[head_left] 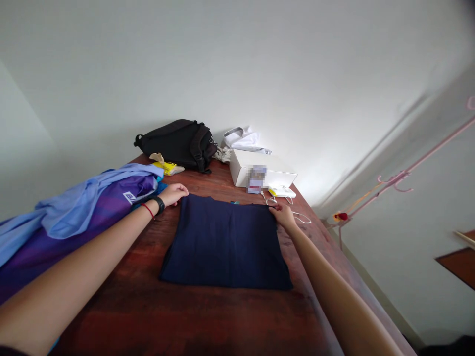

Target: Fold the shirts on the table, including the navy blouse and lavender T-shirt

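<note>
A dark navy cloth (pixel 228 244) lies spread in a roughly rectangular shape on the reddish-brown wooden table (pixel 185 316). Its far left corner is pinched between the fingers of my left hand (pixel 175 194), which has a black watch and a red string at the wrist. My right hand (pixel 282 215) grips the far right corner of the same cloth. The far edge runs between both hands, and the near edge rests on the table.
Purple and light blue clothes (pixel 104 198) are heaped at the left. Behind are a black bag (pixel 174 143), a yellow packet (pixel 168 168), a white box (pixel 241 170) and white fabric (pixel 245 138). White cords (pixel 302 217) lie at the right; a pink rack (pixel 401 175) stands beyond the edge.
</note>
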Tool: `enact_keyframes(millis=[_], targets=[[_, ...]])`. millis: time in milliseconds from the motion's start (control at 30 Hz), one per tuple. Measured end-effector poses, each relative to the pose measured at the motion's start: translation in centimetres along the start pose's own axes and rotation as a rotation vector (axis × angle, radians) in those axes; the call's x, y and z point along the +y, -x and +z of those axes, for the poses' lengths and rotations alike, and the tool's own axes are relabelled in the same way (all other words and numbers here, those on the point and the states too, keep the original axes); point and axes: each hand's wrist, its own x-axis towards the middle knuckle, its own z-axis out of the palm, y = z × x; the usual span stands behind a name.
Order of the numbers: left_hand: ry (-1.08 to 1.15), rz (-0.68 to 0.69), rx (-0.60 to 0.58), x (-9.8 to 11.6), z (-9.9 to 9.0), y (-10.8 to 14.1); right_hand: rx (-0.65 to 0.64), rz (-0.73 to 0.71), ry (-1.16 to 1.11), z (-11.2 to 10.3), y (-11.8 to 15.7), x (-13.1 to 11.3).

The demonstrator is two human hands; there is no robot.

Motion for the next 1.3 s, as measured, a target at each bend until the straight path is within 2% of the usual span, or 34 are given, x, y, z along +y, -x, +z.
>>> enact_keyframes(millis=[100, 333, 433, 700, 833, 900, 1067, 1300], targets=[[-0.004, -0.036, 0.014, -0.8, 0.5, -0.3, 0.022, 0.000, 0.022, 0.3, -0.1, 0.5], [0.057, 0.024, 0.105, -1.4, 0.9, -0.3, 0.115, 0.001, 0.022, 0.7, 0.0, 1.5], [0.017, 0.043, 0.115, -1.4, 1.1, -0.4, 0.125, 0.002, 0.030, 1.0, 0.2, 1.6], [-0.167, 0.178, 0.186, -0.9, 1.8, -0.5, 0.135, -0.010, 0.082, 1.0, 0.7, 1.1], [-0.115, 0.246, 0.226, -1.2, 1.4, -1.0, 0.175, -0.005, 0.077, 0.7, 0.8, 1.0], [-0.088, 0.279, 0.229, -1.6, 1.2, -1.2, 0.172, -0.004, 0.073, 0.8, 0.8, 1.1], [-0.253, 0.239, 0.199, -2.2, 1.5, -1.0, 0.129, -0.020, 0.096, 1.1, 0.8, 1.2], [-0.318, 0.262, 0.180, -2.2, 2.1, -0.6, 0.110, -0.046, 0.124, 1.1, 1.0, 0.9]])
